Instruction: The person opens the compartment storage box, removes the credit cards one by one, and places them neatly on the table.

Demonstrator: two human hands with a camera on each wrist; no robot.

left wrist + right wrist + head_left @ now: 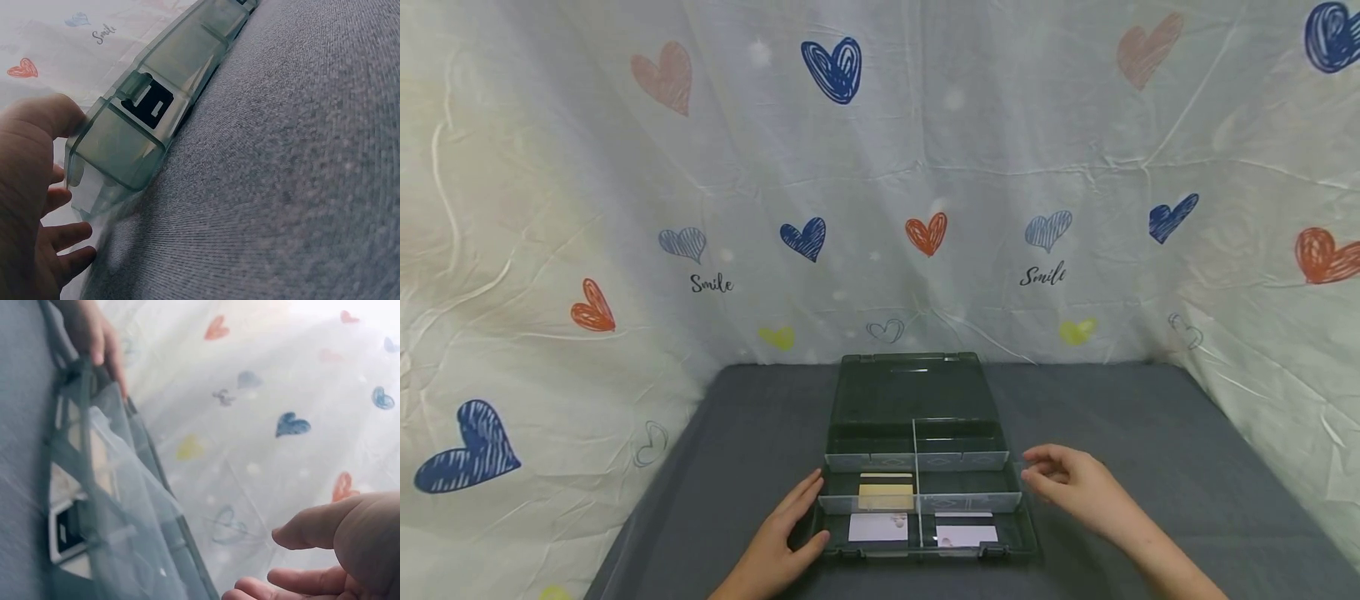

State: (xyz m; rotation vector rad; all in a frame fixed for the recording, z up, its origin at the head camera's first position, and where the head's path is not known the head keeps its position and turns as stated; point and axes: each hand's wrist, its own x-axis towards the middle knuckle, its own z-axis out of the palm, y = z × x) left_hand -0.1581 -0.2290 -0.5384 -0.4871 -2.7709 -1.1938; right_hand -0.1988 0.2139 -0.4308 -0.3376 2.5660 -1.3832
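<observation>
A dark green see-through plastic organizer box [970, 481] lies on the table with its lid [916, 387] raised at the back. Clear dividers [964, 502] split it into compartments. White cards [877, 527] sit in the front left compartment, more white cards [966, 535] in the front right one, and yellowish cards [886, 495] in the middle left one. My left hand [779, 533] rests at the box's left side, thumb by the front corner and fingers along the wall. Just off the right wall hovers my right hand [1078, 487], fingers loosely bent with nothing between them.
A dark grey cloth [752, 433] covers the table. Behind and at both sides hangs a white curtain [880, 167] printed with hearts. A black latch [153, 105] shows on the box's front in the left wrist view.
</observation>
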